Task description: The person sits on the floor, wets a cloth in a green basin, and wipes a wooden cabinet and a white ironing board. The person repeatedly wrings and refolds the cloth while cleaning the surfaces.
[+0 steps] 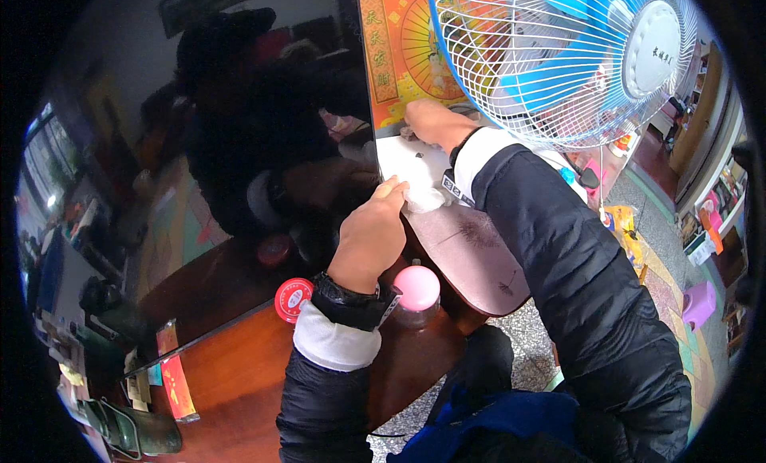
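My left hand is at the right edge of a large glossy black screen, its fingertips touching a crumpled white tissue or cloth. Beyond it, my right hand reaches over a white surface beside an orange and yellow printed poster; its fingers are bent down at a small pinkish-grey thing that I cannot make out. Under the white surface a pinkish board with a rounded end sticks out. Near my left wrist stand a jar with a pink lid and a round red lid or tin.
A fan with blue blades and a white wire guard stands close above my right forearm. A reddish-brown wooden tabletop holds a red packet and a dark green container. A purple bin is on the floor at right.
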`<state>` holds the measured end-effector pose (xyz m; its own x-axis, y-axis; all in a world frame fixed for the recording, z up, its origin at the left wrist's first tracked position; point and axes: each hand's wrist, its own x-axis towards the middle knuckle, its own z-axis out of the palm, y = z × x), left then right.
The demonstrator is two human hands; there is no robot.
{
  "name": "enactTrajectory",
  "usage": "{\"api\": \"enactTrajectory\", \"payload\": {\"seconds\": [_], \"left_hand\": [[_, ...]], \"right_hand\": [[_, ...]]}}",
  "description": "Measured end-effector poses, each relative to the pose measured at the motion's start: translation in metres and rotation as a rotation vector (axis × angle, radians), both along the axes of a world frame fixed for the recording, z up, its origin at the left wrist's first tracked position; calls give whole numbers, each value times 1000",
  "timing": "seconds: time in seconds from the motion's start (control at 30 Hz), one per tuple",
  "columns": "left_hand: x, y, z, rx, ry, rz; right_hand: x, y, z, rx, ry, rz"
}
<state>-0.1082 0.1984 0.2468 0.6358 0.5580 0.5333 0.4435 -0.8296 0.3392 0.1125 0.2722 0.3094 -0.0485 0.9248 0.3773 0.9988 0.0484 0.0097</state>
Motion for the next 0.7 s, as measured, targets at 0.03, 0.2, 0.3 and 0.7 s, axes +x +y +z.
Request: {"api": "enactTrajectory", "payload": {"seconds": [0.03, 0.2, 0.3, 0.7], "left_hand": [[1, 0, -1, 0, -6, -8], [3, 0, -6, 20, -6, 29], [4, 0, -7, 17, -20, 10], [4, -1, -8, 26, -25, 10]], "right_hand": [[0, 0, -1, -9, -22, -8], [-1, -13, -3, -109, -27, -37], [-5, -31, -5, -69, 14, -14], [-7, -73, -1, -134, 104, 57]]}}
